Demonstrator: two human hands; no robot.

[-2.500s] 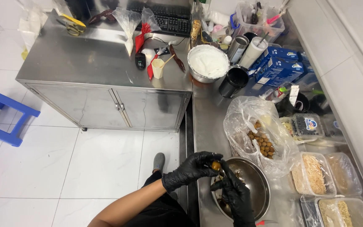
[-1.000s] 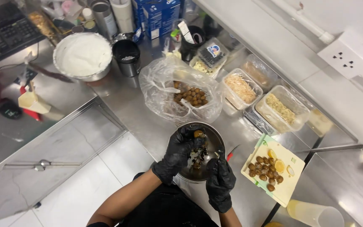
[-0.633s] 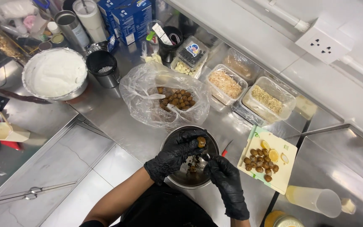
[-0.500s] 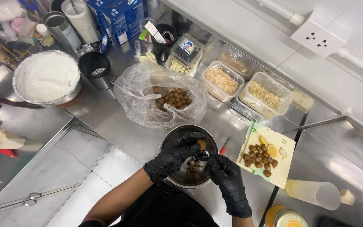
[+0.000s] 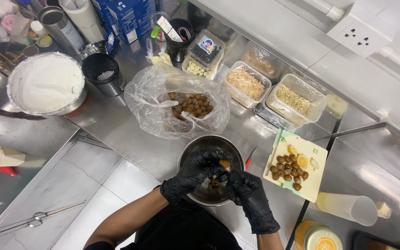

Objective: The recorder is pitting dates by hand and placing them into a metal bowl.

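— Where did we have the fruit at that moment?

— We held one small brown fruit (image 5: pixel 224 165) between both gloved hands, right over the steel bowl (image 5: pixel 190 150). Our left hand (image 5: pixel 195 172) curled over it from nine o'clock, fingers pinched on it. Our right hand (image 5: pixel 246 192) came in from about four o'clock, fingertips closed against the same fruit.

— So neither hand was loose?

— No, both were gripping the fruit, meeting at the bowl's middle. The fruit was too small and too covered for us to tell its long axis. The left hand looked nearer, wrapping most of it.

— And the rest around us?

— The plastic bag of unpeeled brown fruits (image 5: pixel 190 104) lay at twelve o'clock from the bowl, nearly touching its rim. The pale cutting board (image 5: pixel 318 185) with finished fruits (image 5: pixel 289 166) and lemon slices (image 5: pixel 303 161) sat at three o'clock, with a red-handled knife (image 5: pixel 250 158) between board and bowl. The tubs of toppings (image 5: pixel 297 98) stood farther off at one o'clock, the big bowl of white cream (image 5: pixel 46 84) well apart at ten.
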